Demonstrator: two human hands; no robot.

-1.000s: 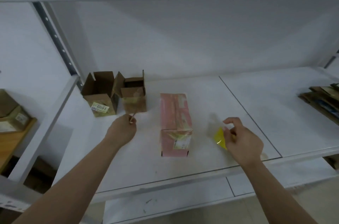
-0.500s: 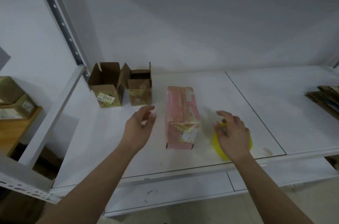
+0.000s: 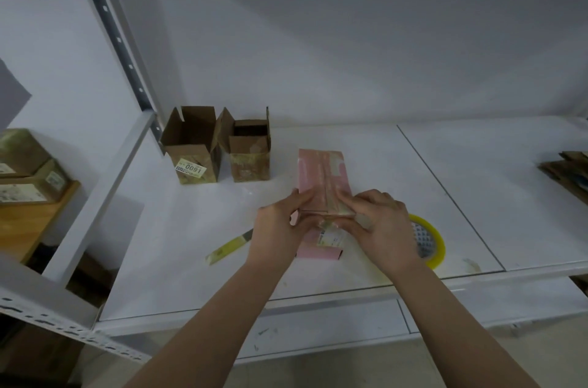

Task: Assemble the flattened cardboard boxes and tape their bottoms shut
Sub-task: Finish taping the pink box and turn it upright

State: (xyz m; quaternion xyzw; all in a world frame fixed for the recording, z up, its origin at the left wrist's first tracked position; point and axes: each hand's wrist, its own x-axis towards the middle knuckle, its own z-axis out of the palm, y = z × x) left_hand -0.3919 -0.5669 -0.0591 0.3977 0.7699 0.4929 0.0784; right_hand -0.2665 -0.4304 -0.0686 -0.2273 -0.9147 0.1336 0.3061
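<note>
A pink cardboard box (image 3: 323, 176) lies on the white shelf (image 3: 366, 149), its taped face up. My left hand (image 3: 280, 228) grips its near left corner, and my right hand (image 3: 378, 222) presses on its near right edge. Both hands cover the box's near end. A yellow tape roll (image 3: 429, 243) lies flat just right of my right hand. A yellow-handled cutter (image 3: 227, 247) rests on the shelf left of my left hand.
Two brown boxes stand open at the back left, one with a 0091 label (image 3: 191, 149) and a smaller one (image 3: 249, 149). Flattened cardboard (image 3: 569, 171) is stacked at the right edge. A metal upright (image 3: 117, 38) rises on the left. More boxes (image 3: 25, 171) sit beyond it.
My left hand has put down the cutter and my right hand has released the tape roll. Both hands have moved in and closed on the near end of the pink box.
</note>
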